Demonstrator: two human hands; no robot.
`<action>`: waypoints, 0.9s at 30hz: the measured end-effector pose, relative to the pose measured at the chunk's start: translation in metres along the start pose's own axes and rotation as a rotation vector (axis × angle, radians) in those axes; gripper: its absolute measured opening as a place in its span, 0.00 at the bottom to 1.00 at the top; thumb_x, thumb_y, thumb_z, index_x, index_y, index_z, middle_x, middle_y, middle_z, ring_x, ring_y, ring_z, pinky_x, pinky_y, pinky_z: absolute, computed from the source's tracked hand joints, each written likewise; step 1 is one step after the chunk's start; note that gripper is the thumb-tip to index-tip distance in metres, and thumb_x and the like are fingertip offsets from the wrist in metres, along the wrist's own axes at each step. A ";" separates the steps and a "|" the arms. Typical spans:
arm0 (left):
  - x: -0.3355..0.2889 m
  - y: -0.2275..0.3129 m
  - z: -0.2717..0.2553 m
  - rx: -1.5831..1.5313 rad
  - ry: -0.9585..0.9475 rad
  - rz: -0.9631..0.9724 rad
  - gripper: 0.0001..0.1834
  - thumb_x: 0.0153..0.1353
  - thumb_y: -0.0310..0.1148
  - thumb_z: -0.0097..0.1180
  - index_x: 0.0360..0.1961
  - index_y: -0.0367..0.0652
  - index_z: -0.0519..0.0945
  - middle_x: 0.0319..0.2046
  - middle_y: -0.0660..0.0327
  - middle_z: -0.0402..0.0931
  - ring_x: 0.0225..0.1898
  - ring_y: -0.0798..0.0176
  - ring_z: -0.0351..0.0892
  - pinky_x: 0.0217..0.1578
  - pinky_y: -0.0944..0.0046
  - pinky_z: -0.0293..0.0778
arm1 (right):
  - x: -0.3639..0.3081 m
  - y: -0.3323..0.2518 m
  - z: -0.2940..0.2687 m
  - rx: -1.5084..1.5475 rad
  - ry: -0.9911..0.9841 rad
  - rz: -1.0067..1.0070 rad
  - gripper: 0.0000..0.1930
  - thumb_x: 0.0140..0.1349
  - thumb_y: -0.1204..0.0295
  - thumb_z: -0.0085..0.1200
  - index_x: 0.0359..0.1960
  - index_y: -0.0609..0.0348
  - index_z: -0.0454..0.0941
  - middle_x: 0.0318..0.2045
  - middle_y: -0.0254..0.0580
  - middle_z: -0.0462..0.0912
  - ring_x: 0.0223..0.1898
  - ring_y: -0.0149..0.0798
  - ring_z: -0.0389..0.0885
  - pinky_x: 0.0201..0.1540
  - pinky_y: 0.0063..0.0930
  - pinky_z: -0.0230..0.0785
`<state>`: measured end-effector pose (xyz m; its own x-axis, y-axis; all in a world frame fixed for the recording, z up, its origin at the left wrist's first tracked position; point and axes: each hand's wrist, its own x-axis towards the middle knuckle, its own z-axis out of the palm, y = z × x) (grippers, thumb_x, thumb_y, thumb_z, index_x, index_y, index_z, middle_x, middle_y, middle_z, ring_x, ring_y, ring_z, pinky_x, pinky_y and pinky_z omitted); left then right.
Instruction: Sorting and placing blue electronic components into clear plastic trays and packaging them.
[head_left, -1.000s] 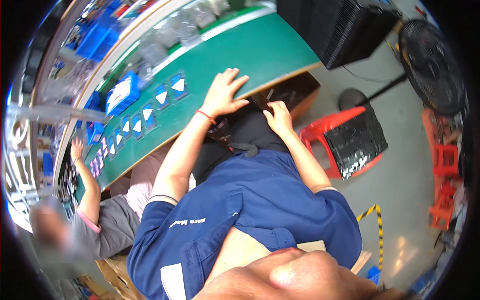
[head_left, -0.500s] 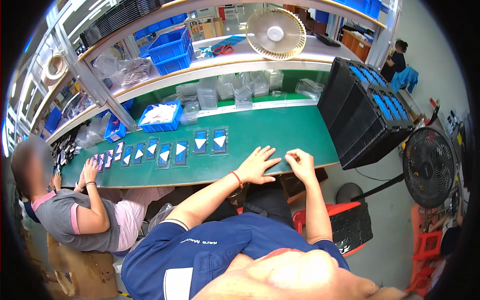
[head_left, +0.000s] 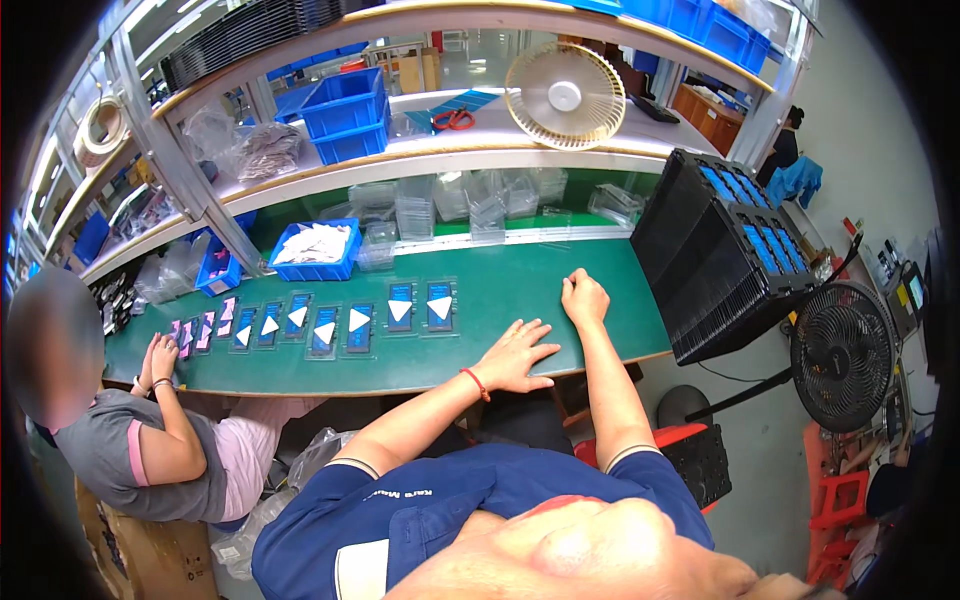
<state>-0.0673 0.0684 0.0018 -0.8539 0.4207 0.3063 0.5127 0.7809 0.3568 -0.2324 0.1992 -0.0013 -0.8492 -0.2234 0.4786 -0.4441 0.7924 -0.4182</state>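
Left hand (head_left: 515,357) is resting spread on the green tabletop (head_left: 520,282); apart, right hand (head_left: 586,297) is curling, its grip unclear. The nearest blue package (head_left: 439,307) is lying left of both, probably light, stiff, slippery, suiting edge grips.

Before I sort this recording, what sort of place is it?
Probably a factory workshop: there is a long green table with a row of flat blue packs, a tall stack of black trays, and blue bins on the shelf above.
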 end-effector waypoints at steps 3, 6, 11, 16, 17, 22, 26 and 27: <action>0.004 0.000 -0.001 -0.010 -0.040 0.008 0.37 0.49 0.55 0.59 0.58 0.49 0.70 0.63 0.46 0.57 0.67 0.46 0.48 0.65 0.42 0.41 | 0.001 0.003 0.004 -0.009 0.011 0.076 0.08 0.54 0.65 0.56 0.28 0.54 0.75 0.26 0.46 0.81 0.30 0.51 0.81 0.33 0.45 0.72; 0.006 0.000 -0.003 -0.035 -0.056 -0.001 0.37 0.49 0.56 0.59 0.58 0.49 0.70 0.63 0.47 0.56 0.68 0.46 0.47 0.66 0.43 0.40 | 0.004 0.002 0.005 -0.060 0.044 0.121 0.08 0.55 0.65 0.55 0.28 0.55 0.74 0.26 0.46 0.81 0.30 0.51 0.81 0.34 0.45 0.72; 0.006 -0.002 0.000 -0.078 -0.038 0.010 0.34 0.50 0.55 0.58 0.56 0.49 0.72 0.62 0.48 0.57 0.67 0.47 0.48 0.65 0.41 0.40 | 0.027 0.009 0.013 -0.279 0.056 0.162 0.11 0.57 0.62 0.52 0.29 0.58 0.74 0.26 0.50 0.81 0.30 0.52 0.82 0.33 0.46 0.74; -0.001 -0.003 -0.002 -0.145 -0.055 0.012 0.33 0.50 0.54 0.58 0.54 0.48 0.74 0.62 0.48 0.58 0.67 0.45 0.48 0.65 0.41 0.38 | 0.050 0.015 0.024 -0.349 0.052 0.281 0.13 0.58 0.61 0.49 0.31 0.59 0.76 0.29 0.52 0.82 0.32 0.53 0.82 0.36 0.47 0.74; -0.002 -0.003 -0.004 -0.143 -0.061 0.007 0.32 0.50 0.54 0.58 0.54 0.48 0.74 0.62 0.48 0.58 0.67 0.45 0.48 0.66 0.41 0.38 | 0.054 0.015 0.024 -0.357 0.037 0.342 0.13 0.58 0.61 0.48 0.32 0.58 0.76 0.31 0.52 0.82 0.34 0.53 0.81 0.38 0.47 0.73; -0.002 -0.004 -0.005 -0.155 -0.078 0.014 0.31 0.51 0.52 0.57 0.54 0.48 0.74 0.62 0.49 0.58 0.67 0.45 0.47 0.66 0.41 0.38 | 0.068 0.023 0.021 -0.381 0.032 0.402 0.14 0.58 0.61 0.47 0.34 0.59 0.77 0.32 0.52 0.82 0.36 0.54 0.81 0.40 0.47 0.73; -0.003 -0.012 0.000 -0.204 -0.045 0.053 0.27 0.52 0.49 0.58 0.50 0.46 0.76 0.61 0.50 0.61 0.67 0.47 0.50 0.66 0.43 0.40 | 0.079 0.023 0.021 -0.364 0.009 0.401 0.14 0.58 0.62 0.46 0.34 0.59 0.77 0.32 0.53 0.82 0.37 0.54 0.81 0.40 0.47 0.72; -0.003 -0.015 0.000 -0.229 -0.032 0.039 0.25 0.52 0.48 0.58 0.49 0.46 0.77 0.60 0.51 0.62 0.67 0.48 0.51 0.66 0.44 0.41 | 0.084 0.023 0.023 -0.350 0.002 0.389 0.14 0.58 0.62 0.46 0.34 0.60 0.77 0.33 0.53 0.82 0.37 0.54 0.81 0.40 0.47 0.72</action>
<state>-0.0724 0.0549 -0.0050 -0.8335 0.4658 0.2971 0.5492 0.6400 0.5374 -0.3206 0.1856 0.0109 -0.9315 0.1262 0.3411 0.0266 0.9590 -0.2822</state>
